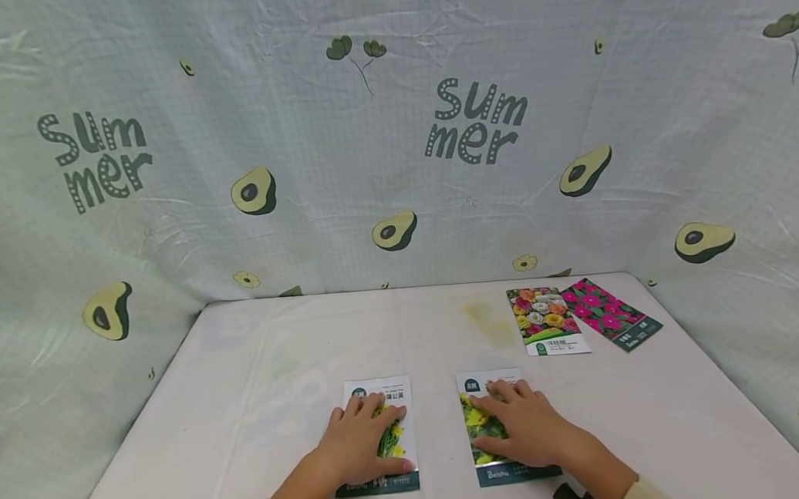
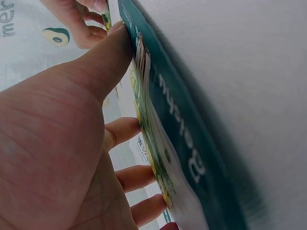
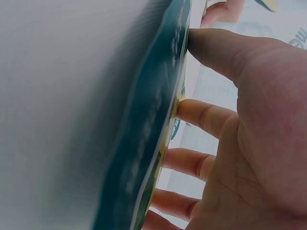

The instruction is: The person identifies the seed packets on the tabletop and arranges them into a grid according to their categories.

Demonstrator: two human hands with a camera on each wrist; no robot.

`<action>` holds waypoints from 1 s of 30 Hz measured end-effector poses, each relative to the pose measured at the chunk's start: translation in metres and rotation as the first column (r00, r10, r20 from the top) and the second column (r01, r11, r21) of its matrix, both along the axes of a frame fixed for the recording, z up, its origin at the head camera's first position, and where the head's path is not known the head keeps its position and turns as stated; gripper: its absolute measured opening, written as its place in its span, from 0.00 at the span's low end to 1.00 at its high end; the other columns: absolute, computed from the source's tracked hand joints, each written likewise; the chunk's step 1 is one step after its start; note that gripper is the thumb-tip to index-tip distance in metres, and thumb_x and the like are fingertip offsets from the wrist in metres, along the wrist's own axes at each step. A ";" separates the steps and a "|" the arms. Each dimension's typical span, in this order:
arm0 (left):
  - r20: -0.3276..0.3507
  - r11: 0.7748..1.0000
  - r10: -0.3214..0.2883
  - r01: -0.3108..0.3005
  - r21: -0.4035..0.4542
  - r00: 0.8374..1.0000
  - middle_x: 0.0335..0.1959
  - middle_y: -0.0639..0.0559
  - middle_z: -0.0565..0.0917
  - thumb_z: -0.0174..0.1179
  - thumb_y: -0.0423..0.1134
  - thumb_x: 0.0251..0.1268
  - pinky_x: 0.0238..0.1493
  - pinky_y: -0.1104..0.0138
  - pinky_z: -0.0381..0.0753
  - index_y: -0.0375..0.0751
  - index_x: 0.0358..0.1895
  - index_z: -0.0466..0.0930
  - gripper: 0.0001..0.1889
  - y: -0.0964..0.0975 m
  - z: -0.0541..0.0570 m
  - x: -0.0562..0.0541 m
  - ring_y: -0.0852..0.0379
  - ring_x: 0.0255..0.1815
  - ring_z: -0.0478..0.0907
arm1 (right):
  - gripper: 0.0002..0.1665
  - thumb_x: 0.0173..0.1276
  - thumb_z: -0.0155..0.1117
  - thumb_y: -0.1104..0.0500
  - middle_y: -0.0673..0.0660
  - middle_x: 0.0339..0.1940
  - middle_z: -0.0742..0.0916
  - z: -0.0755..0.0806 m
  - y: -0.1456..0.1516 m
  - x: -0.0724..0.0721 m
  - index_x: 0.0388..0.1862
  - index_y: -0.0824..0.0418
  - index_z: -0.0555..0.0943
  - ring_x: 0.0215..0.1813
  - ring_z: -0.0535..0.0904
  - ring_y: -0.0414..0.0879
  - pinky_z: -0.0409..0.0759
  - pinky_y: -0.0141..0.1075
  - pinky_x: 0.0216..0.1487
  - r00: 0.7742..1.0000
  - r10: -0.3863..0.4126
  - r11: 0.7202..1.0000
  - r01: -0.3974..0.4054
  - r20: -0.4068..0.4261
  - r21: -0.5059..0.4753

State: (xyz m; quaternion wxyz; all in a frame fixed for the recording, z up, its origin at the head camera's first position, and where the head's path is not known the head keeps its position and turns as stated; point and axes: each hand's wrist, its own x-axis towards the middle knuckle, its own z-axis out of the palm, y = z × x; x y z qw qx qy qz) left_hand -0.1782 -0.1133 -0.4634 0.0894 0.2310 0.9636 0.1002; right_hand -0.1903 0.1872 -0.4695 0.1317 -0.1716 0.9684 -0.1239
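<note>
Two seed packets lie side by side near the front of the table. My left hand (image 1: 360, 444) rests with spread fingers on the left packet (image 1: 402, 384), which has yellow flowers, green leaves, a white top and a dark green bottom band. On the right packet (image 1: 482, 429), printed with yellow blooms over foliage, my right hand (image 1: 529, 428) lies spread in the same way. Fingertips and thumb press the left packet (image 2: 168, 124) in the left wrist view. In the right wrist view, the thumb and fingertips touch the face of the right packet (image 3: 144, 129). Both hands cover part of the pictures.
At the back right of the white table (image 1: 274, 351) lie two more packets. One shows multicoloured blooms (image 1: 546, 316); the other, with magenta flowers (image 1: 609, 312), is angled and partly overlapped by it. A curtain with avocado prints (image 1: 323, 146) hangs behind and at both sides.
</note>
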 end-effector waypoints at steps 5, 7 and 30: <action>0.011 1.000 0.001 -0.001 0.006 1.000 0.74 0.44 0.69 0.66 0.74 0.53 0.56 0.42 0.68 0.57 0.73 0.72 0.45 0.001 0.001 0.000 0.39 0.67 0.66 | 0.42 0.64 0.65 0.27 0.57 0.77 0.72 0.000 -0.002 0.000 0.75 0.39 0.73 0.72 0.67 0.61 0.70 0.64 0.67 1.000 0.016 1.000 -0.016 -0.004 -0.006; 0.013 1.000 0.002 -0.002 0.007 1.000 0.74 0.44 0.69 0.67 0.73 0.53 0.56 0.42 0.68 0.57 0.73 0.72 0.45 0.001 0.001 0.000 0.39 0.67 0.66 | 0.42 0.64 0.64 0.27 0.57 0.77 0.72 -0.001 -0.003 0.000 0.75 0.39 0.73 0.71 0.67 0.61 0.70 0.63 0.66 1.000 0.021 1.000 -0.021 -0.007 -0.009; 0.019 1.000 -0.002 0.001 0.010 1.000 0.73 0.44 0.70 0.66 0.74 0.53 0.57 0.41 0.68 0.58 0.73 0.73 0.44 0.001 -0.005 -0.003 0.38 0.68 0.66 | 0.42 0.65 0.64 0.27 0.56 0.76 0.73 -0.002 -0.010 -0.003 0.75 0.39 0.73 0.73 0.67 0.61 0.69 0.63 0.68 0.999 0.035 0.999 -0.035 -0.007 0.002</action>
